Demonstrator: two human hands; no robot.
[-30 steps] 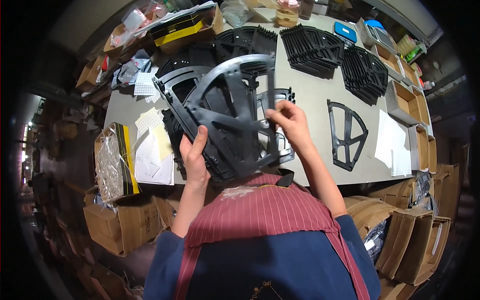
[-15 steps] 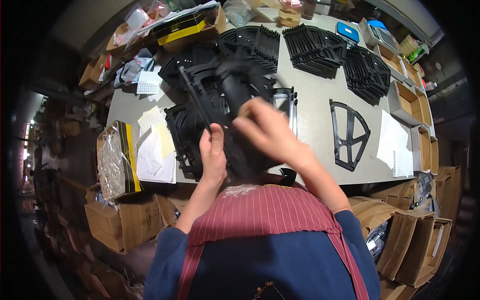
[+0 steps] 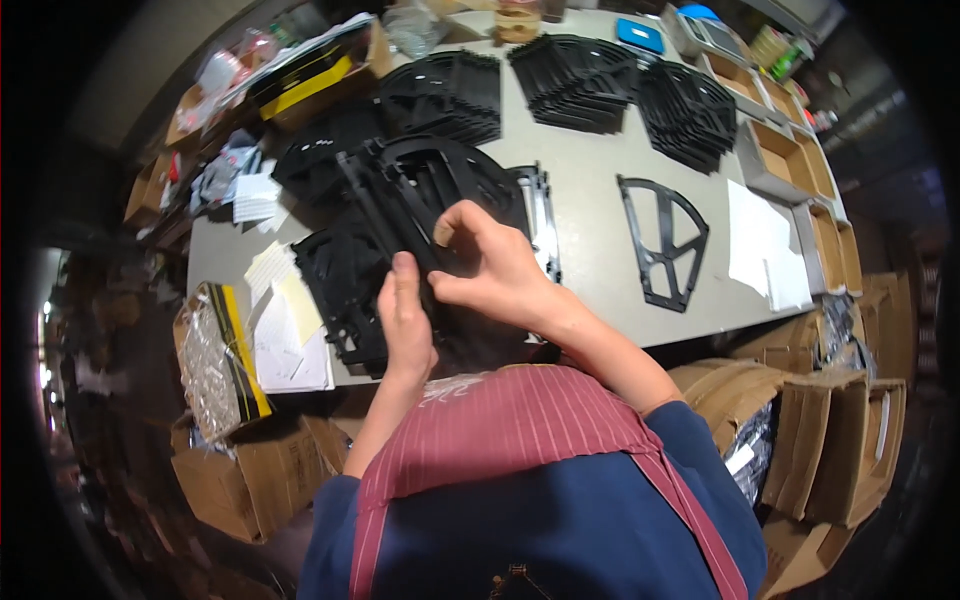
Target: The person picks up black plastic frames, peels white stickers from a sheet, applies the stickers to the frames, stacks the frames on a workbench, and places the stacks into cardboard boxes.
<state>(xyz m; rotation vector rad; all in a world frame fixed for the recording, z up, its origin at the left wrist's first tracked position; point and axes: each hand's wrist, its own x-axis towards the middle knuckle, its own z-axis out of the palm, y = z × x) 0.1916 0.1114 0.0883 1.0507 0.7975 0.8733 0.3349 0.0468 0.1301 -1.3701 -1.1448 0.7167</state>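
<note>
My left hand (image 3: 405, 325) is closed on a dark black plastic part (image 3: 375, 205) with a long, straight ribbed edge. Its thumb lies along that part, and the other fingers are mostly hidden. Just to the right, my right hand (image 3: 500, 265) hovers over or touches the black pieces, with thumb and curled forefinger apart and nothing visible between them. Behind the hands shows a fan-shaped black plastic frame (image 3: 460, 165). More black frames (image 3: 335, 265) lie piled to the left of my hands. What sits under my palms is too dark to make out.
One fan-shaped frame (image 3: 665, 240) lies alone on the grey table (image 3: 590, 290). Fanned stacks of black frames (image 3: 575, 85) stand along the back. Paper sheets (image 3: 765, 245) and open cardboard trays (image 3: 785, 160) line the right side. A box of clear plastic (image 3: 215, 355) stands at the left edge.
The blurred black piece near my right hand has come to rest. My right hand's thumb and forefinger now show apart. The whole view has shifted, moving the table's contents left and up.
</note>
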